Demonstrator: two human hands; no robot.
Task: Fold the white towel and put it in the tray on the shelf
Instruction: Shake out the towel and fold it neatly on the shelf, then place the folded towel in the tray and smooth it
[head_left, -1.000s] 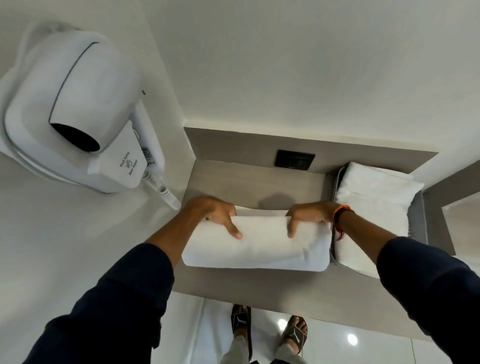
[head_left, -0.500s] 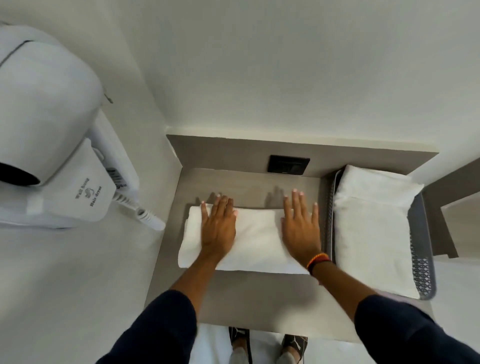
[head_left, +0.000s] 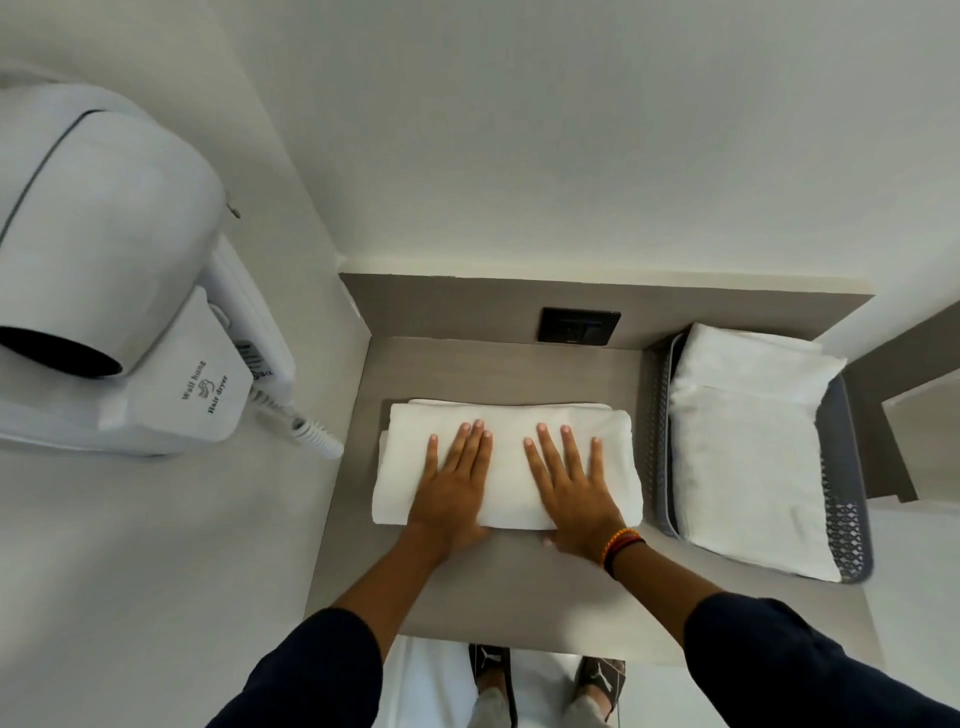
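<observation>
The white towel (head_left: 511, 431) lies folded into a thick rectangle on the grey-brown shelf (head_left: 498, 582). My left hand (head_left: 454, 486) rests flat on its left half, palm down, fingers straight and close together. My right hand (head_left: 574, 488) lies flat on the right half with fingers spread; a band sits on that wrist. Neither hand grips the cloth. To the right stands the grey perforated tray (head_left: 844, 525), which holds another folded white towel (head_left: 748, 457).
A white wall-hung hair dryer (head_left: 109, 291) with a coiled cord juts out at the left, close to the shelf's left edge. A black wall socket (head_left: 579, 326) sits on the shelf's back panel. My feet in sandals (head_left: 545, 680) show below the shelf's front edge.
One second ago both hands gripped the towel's far edge and rolled it over. They then flattened on top, and have since slid closer together and toward the near edge.
</observation>
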